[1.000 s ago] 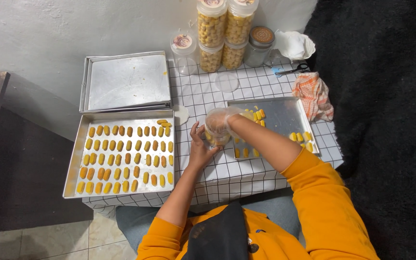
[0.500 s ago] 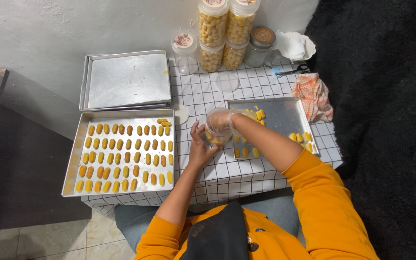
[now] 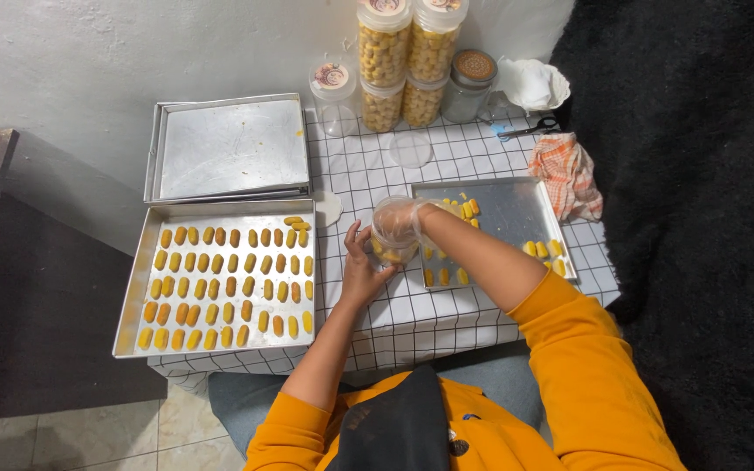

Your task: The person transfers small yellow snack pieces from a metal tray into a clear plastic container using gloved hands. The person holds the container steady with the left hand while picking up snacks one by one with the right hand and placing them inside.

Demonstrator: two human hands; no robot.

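My left hand (image 3: 361, 267) steadies a small clear plastic jar (image 3: 392, 249) on the checked tablecloth, fingers wrapped around its left side. My right hand (image 3: 400, 218), in a clear plastic glove, sits over the jar's mouth; what its fingers hold is hidden. The jar has some yellow cookies at its bottom. To its right lies a metal tray (image 3: 517, 214) with a few scattered yellow cookies. To the left a larger tray (image 3: 137, 288) holds several rows of oblong yellow cookies.
Stacked empty metal trays (image 3: 229, 148) sit at the back left. Tall filled cookie jars (image 3: 403, 61), an empty jar (image 3: 333, 87), a clear lid (image 3: 412, 148), scissors (image 3: 525, 131) and an orange checked cloth (image 3: 565, 170) stand behind. Black fabric lies at right.
Both hands stay at the jar, with only small shifts of the gloved right hand over its mouth.
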